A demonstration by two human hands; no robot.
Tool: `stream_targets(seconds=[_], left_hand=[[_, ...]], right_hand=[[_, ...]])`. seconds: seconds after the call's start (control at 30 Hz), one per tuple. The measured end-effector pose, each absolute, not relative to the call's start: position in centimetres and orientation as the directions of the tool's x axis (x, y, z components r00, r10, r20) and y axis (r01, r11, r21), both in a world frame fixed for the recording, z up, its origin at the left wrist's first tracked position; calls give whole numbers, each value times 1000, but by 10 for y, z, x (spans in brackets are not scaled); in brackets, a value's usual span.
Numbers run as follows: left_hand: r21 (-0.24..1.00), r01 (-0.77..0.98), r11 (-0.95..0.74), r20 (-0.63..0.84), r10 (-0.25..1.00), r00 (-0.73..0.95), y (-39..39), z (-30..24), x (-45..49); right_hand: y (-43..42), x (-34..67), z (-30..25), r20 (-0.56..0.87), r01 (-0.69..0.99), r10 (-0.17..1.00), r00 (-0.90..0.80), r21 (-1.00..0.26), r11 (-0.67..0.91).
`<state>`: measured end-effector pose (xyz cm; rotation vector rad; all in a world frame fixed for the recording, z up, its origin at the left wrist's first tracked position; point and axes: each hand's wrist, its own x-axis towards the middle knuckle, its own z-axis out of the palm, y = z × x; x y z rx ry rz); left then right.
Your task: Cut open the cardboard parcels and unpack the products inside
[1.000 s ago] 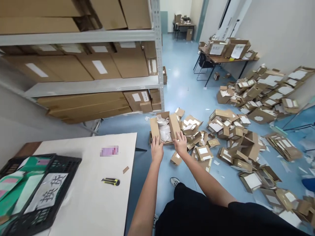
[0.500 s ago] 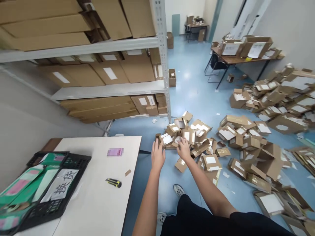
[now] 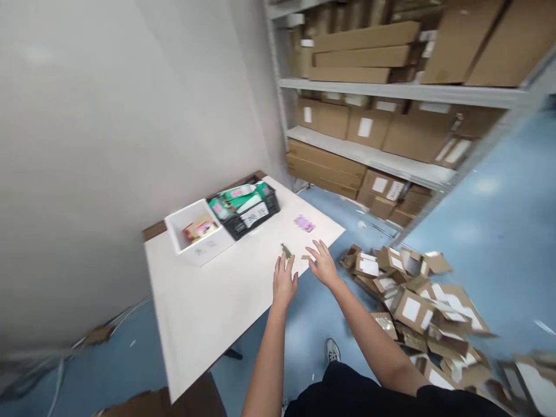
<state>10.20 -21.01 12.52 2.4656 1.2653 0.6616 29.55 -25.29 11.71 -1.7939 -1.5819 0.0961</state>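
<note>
Over the near right edge of the worktop [image 3: 208,295], the left hand [image 3: 284,284] and right hand [image 3: 324,267] hang well apart, fingers spread, both seemingly empty. The cutter [image 3: 285,251] lies just beyond the left fingertips, a brown scrap [image 3: 306,258] by the right; contact is unclear. Farther off lies a blurred purple item [image 3: 304,223], outside the black crate [image 3: 273,202] and white bin [image 3: 211,250], so the work looks unfinished. Opened cartons [image 3: 410,310] litter the floor to the right.
</note>
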Motion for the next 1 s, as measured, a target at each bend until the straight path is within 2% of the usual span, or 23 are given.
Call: stream_targets(seconds=[0.2,0.4,0.53,0.7,0.83,1.0], left_hand=[[491,836,-244,262,957,126,-243,113,-112],[514,849,120,222,938,-267,-327,100,-302],[526,773,354,192,836,-514,-403,95,-405],[542,592,597,161,617,-770,-499,83,-489],[554,428,714,101,453,-886,-550,64,-521],[531,278,800,11,321,-947,-572,39,-548]], right_hand=[[-215,101,114,384,796,914,-132,-508,329],[-225,-113,108,340,621,788,-513,-487,615],[-260,-246,99,299,436,622,-724,-500,748],[-312,-375,88,236,205,365,-900,-510,835],[-338,-440,73,187,95,227,-956,-533,841],[-337,-500,46,106,25,103,-989,-566,824]])
